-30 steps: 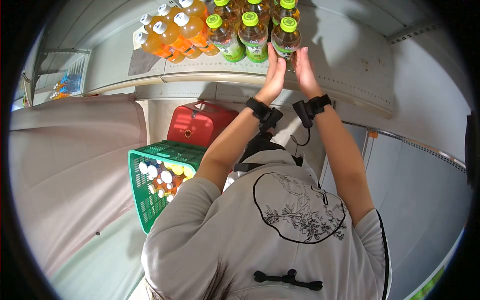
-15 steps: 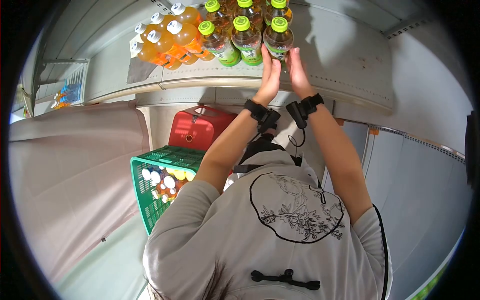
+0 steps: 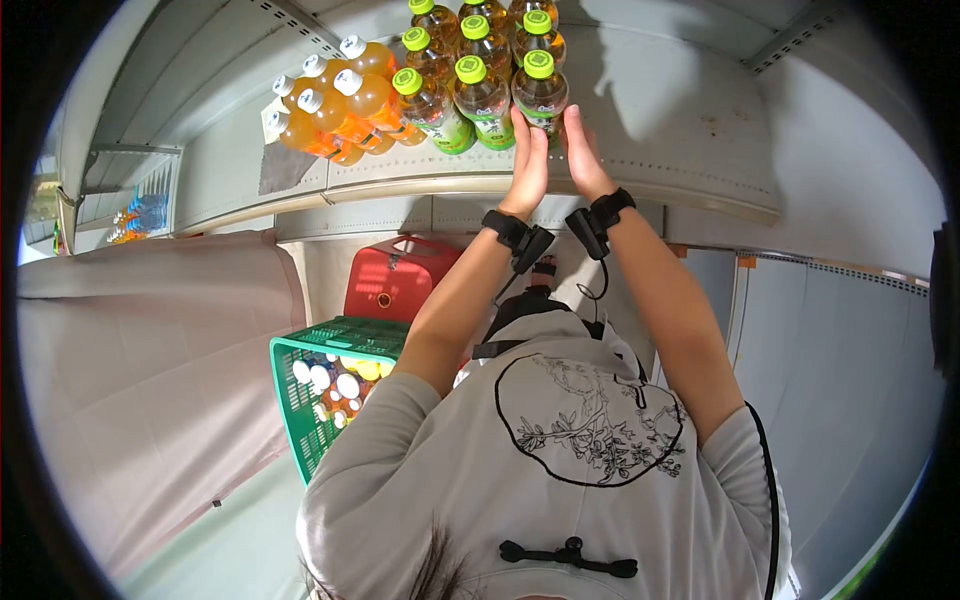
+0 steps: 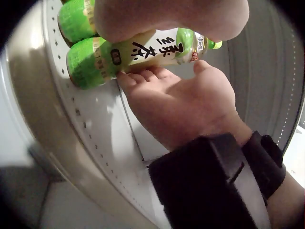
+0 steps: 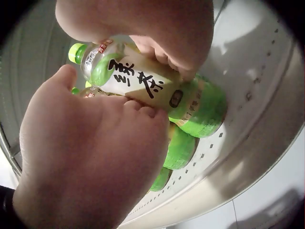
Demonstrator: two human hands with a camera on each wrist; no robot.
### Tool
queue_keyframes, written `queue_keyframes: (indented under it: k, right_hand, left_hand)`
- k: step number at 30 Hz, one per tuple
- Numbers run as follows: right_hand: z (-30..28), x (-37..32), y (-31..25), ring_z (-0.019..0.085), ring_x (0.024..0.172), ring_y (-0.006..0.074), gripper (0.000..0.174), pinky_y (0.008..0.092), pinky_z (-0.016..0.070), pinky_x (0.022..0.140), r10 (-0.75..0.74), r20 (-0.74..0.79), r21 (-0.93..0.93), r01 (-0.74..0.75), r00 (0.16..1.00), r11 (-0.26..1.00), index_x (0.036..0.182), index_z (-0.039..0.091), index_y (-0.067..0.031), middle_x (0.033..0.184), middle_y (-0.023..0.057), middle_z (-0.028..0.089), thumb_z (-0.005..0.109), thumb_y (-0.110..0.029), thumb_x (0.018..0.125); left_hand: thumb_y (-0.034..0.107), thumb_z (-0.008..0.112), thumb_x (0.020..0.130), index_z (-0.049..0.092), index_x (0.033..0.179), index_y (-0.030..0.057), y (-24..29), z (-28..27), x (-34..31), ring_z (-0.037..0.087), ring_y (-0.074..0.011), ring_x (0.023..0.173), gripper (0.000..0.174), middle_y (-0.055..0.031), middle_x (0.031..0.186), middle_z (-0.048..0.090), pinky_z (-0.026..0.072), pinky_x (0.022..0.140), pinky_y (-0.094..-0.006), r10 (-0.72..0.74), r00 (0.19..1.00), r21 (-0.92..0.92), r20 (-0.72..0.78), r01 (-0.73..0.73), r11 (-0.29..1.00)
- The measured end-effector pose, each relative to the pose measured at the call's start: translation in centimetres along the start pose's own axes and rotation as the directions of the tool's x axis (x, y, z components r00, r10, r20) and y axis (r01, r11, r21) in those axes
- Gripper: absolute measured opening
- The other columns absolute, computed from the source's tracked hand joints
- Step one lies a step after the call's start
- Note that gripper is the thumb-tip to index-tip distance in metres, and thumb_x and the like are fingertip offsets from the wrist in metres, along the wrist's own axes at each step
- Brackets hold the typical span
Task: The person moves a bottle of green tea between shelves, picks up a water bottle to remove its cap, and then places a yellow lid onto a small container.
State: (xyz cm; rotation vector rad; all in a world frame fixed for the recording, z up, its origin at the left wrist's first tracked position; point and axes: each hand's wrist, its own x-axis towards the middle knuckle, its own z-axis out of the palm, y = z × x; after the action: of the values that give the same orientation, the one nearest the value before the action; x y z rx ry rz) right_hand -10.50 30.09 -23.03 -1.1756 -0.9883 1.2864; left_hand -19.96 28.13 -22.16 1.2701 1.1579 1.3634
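Observation:
Both hands flank a green tea bottle (image 3: 541, 93) with a lime-green cap, standing upright at the front right of a group of matching bottles. My left hand (image 3: 529, 165) lies along the bottle's left side, its fingers extended. Opposite it, my right hand (image 3: 585, 160) has its fingers extended along the right side. In the left wrist view, the bottle's label (image 4: 147, 50) shows between the two hands. From the right wrist, the bottle's green base (image 5: 205, 107) is seen on the shelf. Neighbouring green tea bottles (image 3: 483, 97) stand in rows to its left and behind.
Orange drink bottles (image 3: 342, 112) with white caps stand left of the tea on the shelf (image 3: 670, 150). Below, a green basket (image 3: 290, 400) holds more bottles beside a red box (image 3: 395, 275). The shelf's front lip (image 3: 390, 187) runs under my wrists.
Between my hands, the front right bottle has shifted slightly back and left, more in line with its neighbours. The head view has also shifted, showing more of the rows behind.

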Motion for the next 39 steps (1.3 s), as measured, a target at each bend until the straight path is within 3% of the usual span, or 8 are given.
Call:
queue_keyframes:
  k: [5, 13, 15, 21, 33, 34, 36, 39]
  right_hand:
    - [-0.2, -0.8, -1.0, 0.039, 0.11, 0.0184, 0.063, 0.0287, 0.0279, 0.093, -0.03, 0.077, -0.009, 0.031, 0.997, 0.999, 0.115, 0.042, 0.0058, 0.118, 0.0147, 0.045, 0.027, -0.049, 0.088]
    - [-2.6, -2.9, -0.6, 0.026, 0.123, 0.0238, 0.073, 0.0292, 0.0204, 0.099, 0.035, -0.037, -0.04, -0.036, 0.999, 0.999, 0.122, 0.029, 0.0102, 0.13, 0.0199, 0.03, 0.028, -0.053, 0.085]
    - [-3.9, -3.4, -0.8, 0.001, 0.129, 0.0176, 0.077, 0.0291, 0.0038, 0.104, 0.158, 0.182, -0.039, -0.153, 0.971, 0.987, 0.131, 0.006, 0.0017, 0.139, 0.012, 0.003, 0.021, -0.057, 0.084]
    - [-6.3, -5.8, -1.5, 0.002, 0.129, 0.0186, 0.076, 0.0307, 0.004, 0.104, 0.133, 0.173, -0.036, -0.128, 0.976, 0.991, 0.131, 0.007, 0.0028, 0.139, 0.0122, 0.004, 0.018, -0.056, 0.085]
    - [-16.1, -14.6, -3.3, 0.018, 0.126, 0.0194, 0.071, 0.0285, 0.0141, 0.101, -0.015, -0.291, 0.134, 0.056, 0.957, 0.989, 0.129, 0.023, 0.0008, 0.135, 0.0101, 0.023, 0.021, -0.055, 0.085]
    - [-16.9, -15.2, -2.7, 0.022, 0.123, 0.0181, 0.068, 0.028, 0.0173, 0.099, -0.077, -0.341, 0.066, 0.105, 0.937, 0.992, 0.128, 0.028, -0.0008, 0.134, 0.0084, 0.027, 0.02, -0.054, 0.086]
    - [-17.7, -17.8, -5.4, 0.018, 0.126, 0.0174, 0.071, 0.0303, 0.013, 0.102, 0.0, -0.343, 0.213, 0.078, 0.939, 0.974, 0.13, 0.021, 0.0008, 0.136, 0.0103, 0.021, 0.019, -0.055, 0.085]
    - [-19.5, -21.2, -8.7, 0.013, 0.128, 0.0195, 0.074, 0.0321, 0.0083, 0.104, -0.053, -0.437, 0.274, 0.188, 0.898, 0.943, 0.13, 0.013, 0.0024, 0.138, 0.0122, 0.014, 0.018, -0.056, 0.085]
  left_hand:
    - [0.026, 0.033, 0.09, 0.018, 0.127, -0.0063, 0.2, 0.1, -0.4, 0.025, -0.0221, 0.121, 0.052, -0.0185, 0.131, 0.025, 0.0208, 0.098, -0.0282, 0.017, 0.998, 0.033, -0.056, -0.015, 0.999]
    - [0.025, 0.035, 0.09, 0.024, 0.127, -0.006, -0.1, 0.7, -1.7, 0.033, -0.022, 0.117, 0.049, -0.0198, 0.128, 0.033, 0.026, 0.095, -0.0274, 0.034, 0.993, 0.077, -0.115, -0.026, 0.997]
    - [0.025, 0.036, 0.09, 0.025, 0.126, -0.0066, -0.1, 0.5, -2.6, 0.036, -0.021, 0.114, 0.049, -0.0201, 0.126, 0.036, 0.0267, 0.094, -0.0266, -0.104, 0.994, -0.044, -0.043, 0.102, 0.994]
    - [0.028, 0.035, 0.09, 0.026, 0.125, -0.0079, -0.4, 2.1, -4.3, 0.037, -0.0222, 0.114, 0.051, -0.0202, 0.126, 0.036, 0.0272, 0.094, -0.0268, -0.007, 0.998, 0.024, -0.063, 0.008, 1.0]
    - [0.027, 0.034, 0.091, 0.033, 0.122, -0.006, -2.1, 11.1, -9.3, 0.034, -0.0215, 0.117, 0.045, -0.0159, 0.125, 0.038, 0.0236, 0.098, -0.0295, 0.124, 0.959, -0.034, 0.255, -0.12, 0.992]
    - [0.032, 0.03, 0.092, 0.036, 0.123, -0.002, -2.8, 10.9, -8.9, 0.036, -0.0161, 0.115, 0.046, -0.0111, 0.124, 0.039, 0.0264, 0.096, -0.0278, -0.131, 0.923, -0.105, 0.362, 0.181, 0.978]
    - [0.037, 0.031, 0.09, 0.031, 0.126, -0.001, 2.0, 13.1, -11.8, 0.032, -0.0173, 0.118, 0.052, -0.0116, 0.129, 0.034, 0.0239, 0.098, -0.0294, -0.019, 0.916, -0.251, 0.401, 0.13, 0.959]
    - [0.044, 0.031, 0.088, 0.023, 0.129, -0.0004, 4.4, 16.1, -14.3, 0.025, -0.0209, 0.123, 0.06, -0.0138, 0.133, 0.027, 0.0193, 0.1, -0.0318, -0.122, 0.87, -0.214, 0.478, 0.25, 0.944]
